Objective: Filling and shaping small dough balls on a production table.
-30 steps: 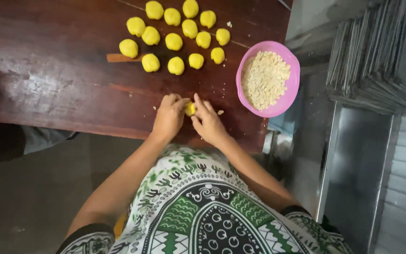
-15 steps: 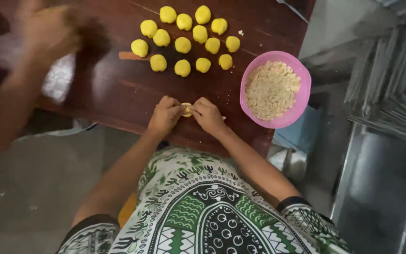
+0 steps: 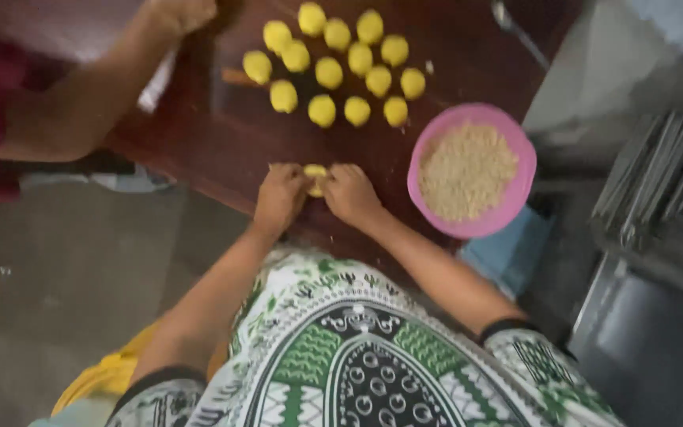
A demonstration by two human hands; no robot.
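Note:
My left hand (image 3: 280,196) and my right hand (image 3: 349,194) meet at the near edge of a dark wooden table (image 3: 199,142). Between their fingertips they pinch a small piece of yellow dough (image 3: 315,175). Both hands curl around it from either side. Farther up the table lie several finished yellow dough balls (image 3: 333,67) in loose rows. A pink bowl (image 3: 513,202) of pale crumbly filling (image 3: 466,170) stands just right of my right hand.
Another person's arm (image 3: 96,103) reaches over the table's left end, sleeve dark red. A wooden stick (image 3: 239,77) lies beside the balls. Stacked metal trays (image 3: 658,190) stand at the right. Grey floor shows at the left.
The view has shifted, so the table sits more to the right. The other person's arm has come lower and closer across the left. My hands still hold the dough.

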